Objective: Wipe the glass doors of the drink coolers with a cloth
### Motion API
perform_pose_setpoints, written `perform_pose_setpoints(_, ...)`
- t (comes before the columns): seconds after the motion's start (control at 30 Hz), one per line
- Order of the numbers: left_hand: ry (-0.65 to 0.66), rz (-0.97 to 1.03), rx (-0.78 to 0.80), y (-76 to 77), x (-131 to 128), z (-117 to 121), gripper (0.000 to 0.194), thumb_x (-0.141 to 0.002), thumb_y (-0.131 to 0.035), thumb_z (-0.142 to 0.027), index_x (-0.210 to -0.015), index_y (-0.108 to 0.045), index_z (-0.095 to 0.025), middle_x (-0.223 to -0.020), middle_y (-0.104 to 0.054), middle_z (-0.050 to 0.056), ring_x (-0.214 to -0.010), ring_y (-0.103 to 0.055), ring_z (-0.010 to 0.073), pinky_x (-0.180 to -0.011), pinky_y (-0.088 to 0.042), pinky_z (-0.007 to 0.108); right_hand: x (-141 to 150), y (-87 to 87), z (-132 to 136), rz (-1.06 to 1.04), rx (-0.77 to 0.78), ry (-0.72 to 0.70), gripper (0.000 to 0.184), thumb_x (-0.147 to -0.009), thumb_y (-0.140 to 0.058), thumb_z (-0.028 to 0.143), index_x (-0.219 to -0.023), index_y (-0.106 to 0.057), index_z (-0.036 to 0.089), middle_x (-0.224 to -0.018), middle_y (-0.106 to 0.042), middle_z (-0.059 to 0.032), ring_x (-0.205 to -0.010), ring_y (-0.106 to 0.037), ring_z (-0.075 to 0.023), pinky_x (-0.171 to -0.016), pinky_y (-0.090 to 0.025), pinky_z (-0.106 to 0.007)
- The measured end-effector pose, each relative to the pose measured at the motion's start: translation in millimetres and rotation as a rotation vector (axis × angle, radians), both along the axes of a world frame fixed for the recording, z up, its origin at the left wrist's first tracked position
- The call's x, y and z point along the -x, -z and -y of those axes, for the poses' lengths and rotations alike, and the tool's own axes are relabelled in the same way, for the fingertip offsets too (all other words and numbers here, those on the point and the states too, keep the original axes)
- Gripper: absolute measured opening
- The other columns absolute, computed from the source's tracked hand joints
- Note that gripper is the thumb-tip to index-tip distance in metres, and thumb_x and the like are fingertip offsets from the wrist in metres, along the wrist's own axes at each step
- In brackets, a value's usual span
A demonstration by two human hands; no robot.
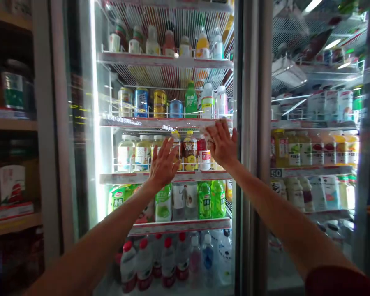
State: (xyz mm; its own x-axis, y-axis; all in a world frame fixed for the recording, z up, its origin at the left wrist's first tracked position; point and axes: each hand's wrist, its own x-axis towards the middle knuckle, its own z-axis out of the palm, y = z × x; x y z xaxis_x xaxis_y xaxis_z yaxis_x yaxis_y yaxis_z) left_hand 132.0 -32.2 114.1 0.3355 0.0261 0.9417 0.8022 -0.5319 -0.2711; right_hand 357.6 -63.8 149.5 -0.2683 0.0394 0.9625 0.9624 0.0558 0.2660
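Note:
A glass cooler door (pixel 185 253) stands in front of me, with shelves of drinks behind it. My left hand (pixel 165 162) is open with fingers spread, held up at the glass in front of the middle shelf. At about the same height, my right hand (pixel 223 144) presses a crumpled white cloth (pixel 208 135) towards the glass near the door's right edge. Part of the cloth is hidden under the fingers, and whether it is fabric or paper I cannot make out. Behind the hands stand brown bottles with yellow caps (pixel 190 152) and a red-labelled bottle (pixel 204 155).
A metal door frame (pixel 255 102) runs upright to the right, beside a second cooler with juice bottles (pixel 317 148). Wooden shelves (pixel 12 123) with jars stand on the left. Lower in the cooler are green bottles (pixel 205 201) and red-capped water bottles (pixel 144 263).

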Motion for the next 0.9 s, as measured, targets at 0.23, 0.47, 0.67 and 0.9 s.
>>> perform_pose_setpoints(0.23, 0.031, -0.019, -0.016, 32.3, -22, -3, 0.053, -0.085, -0.043, -0.031, -0.135, -0.032, -0.018, -0.146, -0.026, 0.009, -0.137, -0.015, 0.0214, -0.112, -0.009, 0.045, -29, 70.2, 13, 0.229, 0.094, -0.026, 0.051, -0.086, -0.044, 0.029, -0.136, -0.032, 0.029, -0.149, -0.021, -0.0023, -0.137, -0.017, -0.0248, -0.109, -0.023, -0.049)
perform_pose_setpoints(0.47, 0.042, -0.018, 0.023, 74.4, -38, 0, 0.062, -0.083, -0.046, -0.031, -0.139, -0.024, -0.016, -0.146, -0.023, 0.012, -0.138, -0.011, 0.0225, -0.112, -0.004, 0.046, -47, 115.6, 18, -0.045, 0.096, -0.016, 0.059, -0.085, -0.045, 0.021, -0.14, -0.024, 0.027, -0.151, -0.011, -0.0041, -0.138, -0.014, -0.0288, -0.106, -0.029, -0.051)
perform_pose_setpoints(0.67, 0.051, -0.169, 0.082, 153.2, -40, 11, 0.062, -0.084, -0.046, -0.03, -0.139, -0.023, -0.017, -0.143, -0.029, 0.011, -0.137, -0.014, 0.0222, -0.112, -0.004, 0.047, -51, 229.5, 41, 0.292, 0.337, -0.02, 0.052, -0.084, -0.047, 0.016, -0.133, -0.038, 0.029, -0.145, -0.031, -0.0036, -0.137, -0.02, -0.0234, -0.107, -0.029, -0.046)
perform_pose_setpoints(0.9, 0.007, -0.271, 0.146, 222.2, -36, 25, 0.054, -0.083, -0.047, -0.03, -0.133, -0.037, -0.015, -0.141, -0.035, 0.01, -0.137, -0.017, 0.0218, -0.113, -0.005, 0.046, -37, 232.3, 30, 0.104, 0.234, -0.03, 0.048, -0.084, -0.047, 0.016, -0.131, -0.042, 0.024, -0.146, -0.029, -0.0075, -0.138, -0.016, -0.0256, -0.107, -0.027, -0.047)
